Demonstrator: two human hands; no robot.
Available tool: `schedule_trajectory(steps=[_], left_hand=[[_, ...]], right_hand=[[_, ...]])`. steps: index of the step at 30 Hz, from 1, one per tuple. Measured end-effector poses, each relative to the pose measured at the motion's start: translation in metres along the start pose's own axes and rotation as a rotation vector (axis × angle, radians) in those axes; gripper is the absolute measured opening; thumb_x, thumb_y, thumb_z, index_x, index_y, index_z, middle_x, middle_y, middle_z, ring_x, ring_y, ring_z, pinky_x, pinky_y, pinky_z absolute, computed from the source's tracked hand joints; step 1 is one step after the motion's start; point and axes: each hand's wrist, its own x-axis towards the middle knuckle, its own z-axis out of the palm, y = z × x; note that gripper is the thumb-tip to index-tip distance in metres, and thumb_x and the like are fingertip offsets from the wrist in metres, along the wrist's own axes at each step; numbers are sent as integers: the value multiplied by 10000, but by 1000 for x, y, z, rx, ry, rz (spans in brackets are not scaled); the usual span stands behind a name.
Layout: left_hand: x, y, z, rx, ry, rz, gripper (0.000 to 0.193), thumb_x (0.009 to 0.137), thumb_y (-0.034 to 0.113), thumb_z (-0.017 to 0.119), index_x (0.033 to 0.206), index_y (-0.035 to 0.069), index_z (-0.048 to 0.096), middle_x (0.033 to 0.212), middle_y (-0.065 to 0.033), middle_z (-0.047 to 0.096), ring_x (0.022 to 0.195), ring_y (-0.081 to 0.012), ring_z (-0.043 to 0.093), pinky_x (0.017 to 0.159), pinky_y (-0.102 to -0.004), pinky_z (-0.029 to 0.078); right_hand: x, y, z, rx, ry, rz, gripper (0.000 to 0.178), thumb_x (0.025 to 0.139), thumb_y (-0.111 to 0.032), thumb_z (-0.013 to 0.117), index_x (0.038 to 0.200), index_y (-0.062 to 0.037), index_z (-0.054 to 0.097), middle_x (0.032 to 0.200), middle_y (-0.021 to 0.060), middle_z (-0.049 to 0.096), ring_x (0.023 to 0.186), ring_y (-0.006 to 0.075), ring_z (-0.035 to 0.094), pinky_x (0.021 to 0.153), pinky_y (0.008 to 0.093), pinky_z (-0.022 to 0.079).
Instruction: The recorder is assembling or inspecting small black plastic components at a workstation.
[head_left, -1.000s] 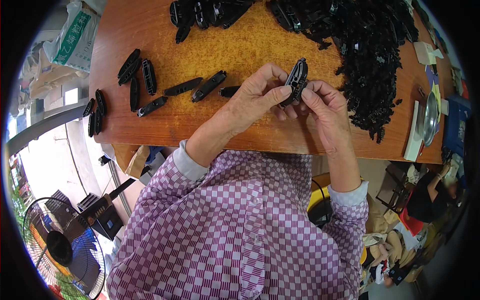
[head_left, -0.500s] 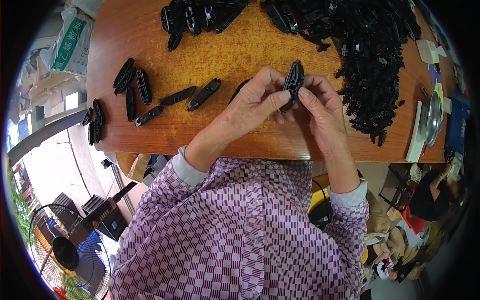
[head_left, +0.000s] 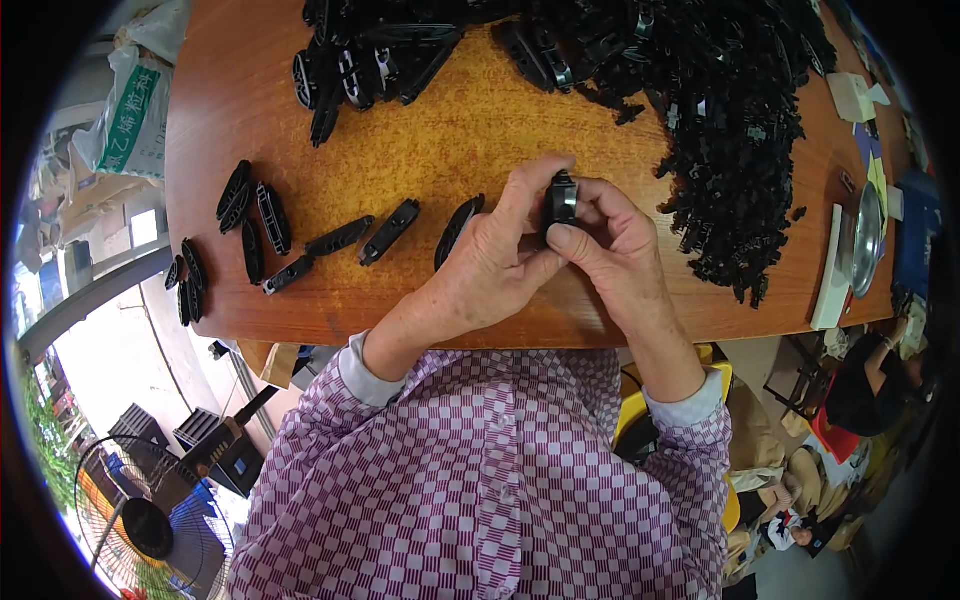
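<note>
Both hands hold one black plastic part (head_left: 563,198) above the near middle of the table, its narrow, glossy side turned up. My left hand (head_left: 492,262) is closed on it from the left, thumb and fingers at its lower end. From the right, my right hand (head_left: 618,250) grips it with the thumb pressed near its bottom and the fingers curled behind. The fingers cover much of the part. A similar long, curved black piece (head_left: 460,232) lies on the table just beyond my left wrist. Further left, another black piece (head_left: 390,232) rests at a slant.
Several more black pieces (head_left: 273,218) are spread on the wooden table's (head_left: 420,150) left side. A heap of small black parts (head_left: 735,190) covers the right, with larger pieces (head_left: 370,65) at the far side. A round metal dish (head_left: 867,240) sits at the right edge. A fan (head_left: 148,525) stands lower left.
The black part has been turned: its ribbed broad face showed before, now its narrow side does. My hands have closed further round it. The whole view has shifted slightly.
</note>
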Motion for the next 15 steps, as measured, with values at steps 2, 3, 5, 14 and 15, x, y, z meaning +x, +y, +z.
schedule_trajectory(steps=[2, 3, 5, 14, 15], left_hand=[[1, -1, -1, -3, -11, 10, 668, 869, -71, 566, 1413, 109, 225, 1105, -109, 562, 1014, -183, 597, 844, -298, 505], [1, -1, -1, -9, -18, -15, 658, 870, -57, 576, 1406, 110, 234, 1092, -104, 565, 1009, -187, 601, 836, -298, 508], [1, -2, -2, -15, -31, -42, 648, 871, -42, 587, 1399, 111, 244, 1079, -99, 568, 1003, -191, 606, 828, -298, 512], [5, 26, -29, 836, -336, 224, 206, 915, 255, 575, 1034, 87, 589, 848, -87, 612, 578, -171, 604, 517, -306, 519], [13, 19, -31, 901, -301, 259, 198, 916, 276, 559, 940, 85, 610, 826, -65, 607, 517, -166, 557, 486, -279, 501]], right_hand=[[1, 3, -1, -32, 1, -36, 298, 863, 18, 624, 1147, 19, 534, 1060, 80, 648, 992, 135, 611, 893, 266, 486], [1, 5, 0, -17, 9, -43, 282, 861, 4, 635, 1127, 13, 543, 1053, 72, 650, 993, 130, 610, 888, 262, 487], [-3, 8, -2, 0, 24, -49, 266, 859, -10, 646, 1107, 6, 552, 1046, 64, 652, 995, 125, 609, 884, 259, 489], [4, -63, -60, -1670, -4, -408, 333, 746, -48, 692, 1063, -19, 593, 1024, 61, 576, 934, 230, 544, 799, 343, 444], [3, -67, -61, -1837, 54, -364, 302, 749, -61, 676, 1041, -28, 605, 1015, 58, 548, 959, 228, 516, 798, 350, 425]])
